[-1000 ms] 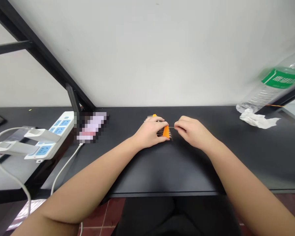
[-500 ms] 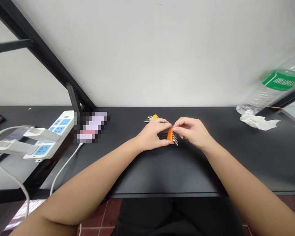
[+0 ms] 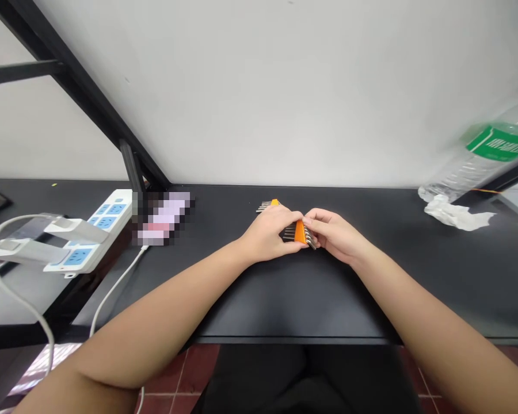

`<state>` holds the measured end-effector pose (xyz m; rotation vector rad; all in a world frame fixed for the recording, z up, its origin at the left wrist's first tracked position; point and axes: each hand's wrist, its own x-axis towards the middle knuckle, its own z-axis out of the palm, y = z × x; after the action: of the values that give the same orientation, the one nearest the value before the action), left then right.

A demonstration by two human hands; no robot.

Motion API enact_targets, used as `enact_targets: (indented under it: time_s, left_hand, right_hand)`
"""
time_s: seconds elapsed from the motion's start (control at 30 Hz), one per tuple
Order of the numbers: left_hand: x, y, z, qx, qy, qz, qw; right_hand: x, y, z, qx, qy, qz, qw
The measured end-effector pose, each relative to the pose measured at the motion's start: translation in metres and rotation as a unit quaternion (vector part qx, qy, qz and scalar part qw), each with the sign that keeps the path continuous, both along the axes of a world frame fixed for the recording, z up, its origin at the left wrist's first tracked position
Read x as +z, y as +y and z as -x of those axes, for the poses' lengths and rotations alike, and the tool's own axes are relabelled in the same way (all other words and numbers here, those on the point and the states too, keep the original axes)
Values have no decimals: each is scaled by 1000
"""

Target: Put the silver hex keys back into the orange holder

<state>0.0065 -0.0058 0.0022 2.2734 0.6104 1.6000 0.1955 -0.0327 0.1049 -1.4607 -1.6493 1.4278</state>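
A set of metal hex keys in an orange holder [image 3: 300, 232] lies on the black table [image 3: 285, 287], at its middle near the wall. My left hand [image 3: 270, 233] is closed round the left side of the set, and another orange part of the holder [image 3: 275, 202] with key ends shows behind its knuckles. My right hand [image 3: 334, 233] is closed on the key ends at the right side of the holder, fingers pinched against them. Both forearms rest low over the table.
A white power strip [image 3: 86, 238] with blue sockets and a white cable [image 3: 112, 290] sits at the left. A pixelated pink object [image 3: 162, 218] lies beside it. A clear plastic bottle [image 3: 483, 152] with a green label and crumpled tissue [image 3: 455, 214] are at the far right. Black frame bars [image 3: 82, 95] rise at left.
My right hand, which pinched a single thin key pulled out to the right, has moved in against the holder. The set has tilted slightly and both hands now close on it.
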Motion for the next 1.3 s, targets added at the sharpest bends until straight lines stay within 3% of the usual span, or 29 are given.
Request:
enact_targets:
  time_s: [0.13,0.27,0.63,1.0,1.3]
  left_hand:
    - [2,-1,0,32,27,56,998]
    - [6,-4,1,40,35,95,994]
    - [9,-5,2,-41,71,156,984]
    - [4,-3,-2,-29,24,137,990]
    - [1,-4,-4,-10,45,47,998]
  right_hand:
    - [-3,0,2,28,-91,-66,993]
    - [-7,-4,6,50,-120,-60,990]
    - [-8,-2,3,13,-97,-30,995]
    - [-12,-4,7,-8,-15,-13,1000]
    - [-4,-3,6,-3,81,98,992]
